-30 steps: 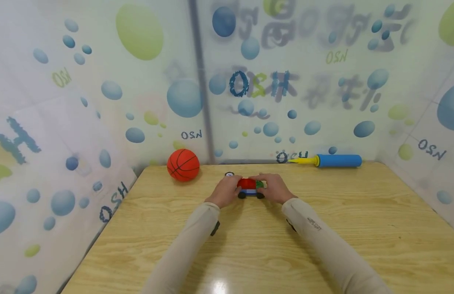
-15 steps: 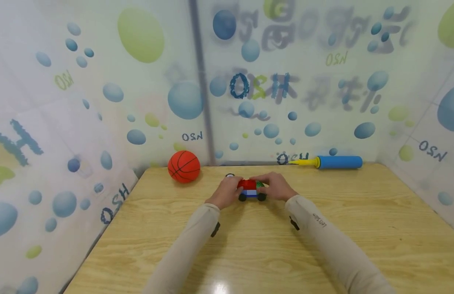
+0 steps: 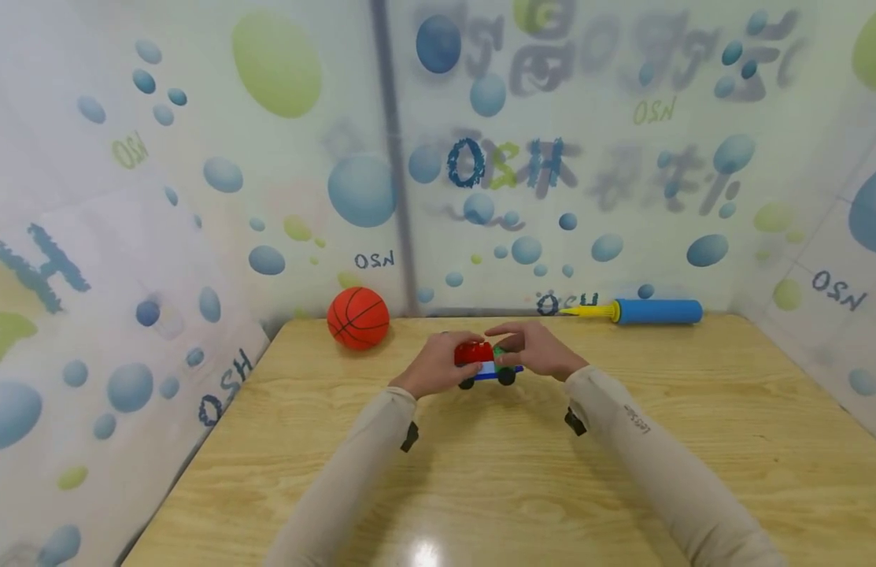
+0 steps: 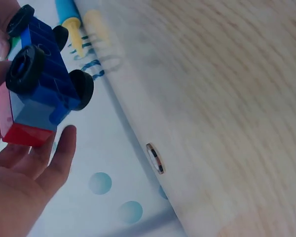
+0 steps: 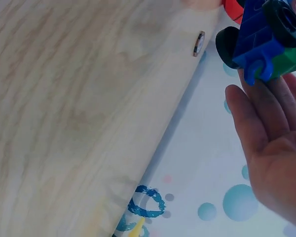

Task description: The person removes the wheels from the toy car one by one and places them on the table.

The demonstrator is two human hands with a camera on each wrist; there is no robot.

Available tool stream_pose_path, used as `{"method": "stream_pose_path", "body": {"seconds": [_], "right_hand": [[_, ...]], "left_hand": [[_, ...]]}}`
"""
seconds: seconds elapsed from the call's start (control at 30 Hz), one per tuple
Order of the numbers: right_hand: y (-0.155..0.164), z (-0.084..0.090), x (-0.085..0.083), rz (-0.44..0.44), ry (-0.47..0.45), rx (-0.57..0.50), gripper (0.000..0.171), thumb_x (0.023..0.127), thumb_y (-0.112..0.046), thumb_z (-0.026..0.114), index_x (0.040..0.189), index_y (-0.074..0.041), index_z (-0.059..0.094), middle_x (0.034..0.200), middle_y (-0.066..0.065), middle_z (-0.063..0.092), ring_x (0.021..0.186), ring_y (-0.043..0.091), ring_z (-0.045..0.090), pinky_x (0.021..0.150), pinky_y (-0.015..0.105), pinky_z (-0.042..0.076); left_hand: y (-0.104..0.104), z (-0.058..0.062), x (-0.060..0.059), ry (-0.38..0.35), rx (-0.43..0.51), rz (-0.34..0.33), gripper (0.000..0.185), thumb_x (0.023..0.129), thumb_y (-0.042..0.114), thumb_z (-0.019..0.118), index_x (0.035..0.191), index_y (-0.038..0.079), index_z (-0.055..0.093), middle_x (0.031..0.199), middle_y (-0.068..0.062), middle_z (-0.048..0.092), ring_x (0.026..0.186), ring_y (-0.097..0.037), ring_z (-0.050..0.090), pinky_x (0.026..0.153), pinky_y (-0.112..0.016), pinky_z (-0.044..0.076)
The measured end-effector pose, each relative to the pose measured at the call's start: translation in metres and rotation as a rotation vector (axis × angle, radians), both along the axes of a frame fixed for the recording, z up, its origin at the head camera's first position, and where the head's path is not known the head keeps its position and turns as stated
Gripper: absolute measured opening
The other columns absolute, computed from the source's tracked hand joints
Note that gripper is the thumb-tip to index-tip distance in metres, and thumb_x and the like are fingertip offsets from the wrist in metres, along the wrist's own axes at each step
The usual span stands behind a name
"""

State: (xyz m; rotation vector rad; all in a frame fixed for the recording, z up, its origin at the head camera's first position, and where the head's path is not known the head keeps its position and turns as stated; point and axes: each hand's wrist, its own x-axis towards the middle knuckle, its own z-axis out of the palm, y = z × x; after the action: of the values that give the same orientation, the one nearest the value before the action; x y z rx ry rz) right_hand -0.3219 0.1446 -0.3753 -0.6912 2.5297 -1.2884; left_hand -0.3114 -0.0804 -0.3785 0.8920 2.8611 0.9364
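Note:
Both hands are on a toy car built of blocks (image 3: 486, 370), with a blue base, black wheels, a red block (image 3: 473, 352) and a green block (image 5: 286, 64). My left hand (image 3: 438, 366) grips the red end, thumb on the near side and fingers behind. At the green end, my right hand (image 3: 540, 350) pinches the block, thumb in front, index finger raised above it. The left wrist view shows the blue underside (image 4: 47, 59) and wheels, the car tilted. In the right wrist view a blue hook-shaped piece (image 5: 259, 66) sticks out of its end, with right fingers behind the green block.
A red basketball (image 3: 358, 318) sits at the table's back left. Along the back right lies a blue hand pump (image 3: 657, 311) with a yellow nozzle. A small flat round thing (image 4: 155, 159) lies near the back edge. Patterned sheets wall in the wooden table (image 3: 494, 472).
The toy car has tilted, its right end showing more blue base. My right hand has shifted slightly right and its index finger has lifted. The left hand now covers the small round thing.

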Motion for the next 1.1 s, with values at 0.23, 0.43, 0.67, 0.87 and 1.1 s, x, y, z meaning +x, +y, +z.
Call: {"method": "stream_pose_path", "body": {"seconds": [0.23,0.43,0.67,0.87,1.1], "right_hand": [[0.002,0.006,0.002,-0.001,-0.078,-0.091,0.051,0.096,-0.012,0.066,0.144,-0.007,0.051,0.144,0.022,0.056,0.131,0.038,0.059,0.105,0.055,0.05],[0.0,0.006,0.005,-0.006,-0.116,-0.114,0.05,0.096,-0.016,0.067,0.142,-0.009,0.052,0.141,0.021,0.06,0.13,0.036,0.06,0.107,0.056,0.048],[-0.005,0.011,0.009,-0.015,-0.131,-0.1,0.047,0.095,-0.014,0.068,0.139,-0.009,0.055,0.136,0.021,0.064,0.123,0.034,0.065,0.107,0.055,0.048],[-0.009,0.013,0.011,0.002,-0.118,-0.085,0.043,0.098,-0.019,0.064,0.138,-0.009,0.056,0.14,0.019,0.062,0.127,0.035,0.062,0.107,0.055,0.048],[-0.005,0.011,0.015,-0.045,0.007,-0.05,0.044,0.102,-0.03,0.057,0.141,-0.01,0.054,0.144,0.014,0.059,0.136,0.036,0.054,0.113,0.057,0.042]], "left_hand": [[-0.003,0.006,0.003,-0.042,0.032,-0.064,0.043,0.095,0.025,0.069,0.137,0.021,0.059,0.126,-0.011,0.068,0.106,-0.025,0.066,0.092,-0.039,0.057],[-0.005,0.002,0.003,-0.121,0.068,-0.1,0.044,0.097,0.026,0.066,0.14,0.023,0.056,0.124,-0.011,0.065,0.108,-0.026,0.065,0.093,-0.04,0.057],[-0.002,-0.002,0.002,-0.172,0.118,-0.102,0.047,0.095,0.026,0.069,0.14,0.024,0.055,0.125,-0.011,0.067,0.116,-0.029,0.065,0.102,-0.046,0.053],[-0.002,-0.005,0.005,-0.237,0.164,-0.116,0.047,0.098,0.025,0.065,0.144,0.021,0.053,0.137,-0.008,0.062,0.124,-0.029,0.062,0.108,-0.048,0.049],[-0.002,-0.01,0.006,-0.236,0.183,-0.113,0.046,0.1,0.028,0.063,0.144,0.022,0.05,0.128,-0.008,0.064,0.115,-0.025,0.064,0.097,-0.043,0.056]]}}
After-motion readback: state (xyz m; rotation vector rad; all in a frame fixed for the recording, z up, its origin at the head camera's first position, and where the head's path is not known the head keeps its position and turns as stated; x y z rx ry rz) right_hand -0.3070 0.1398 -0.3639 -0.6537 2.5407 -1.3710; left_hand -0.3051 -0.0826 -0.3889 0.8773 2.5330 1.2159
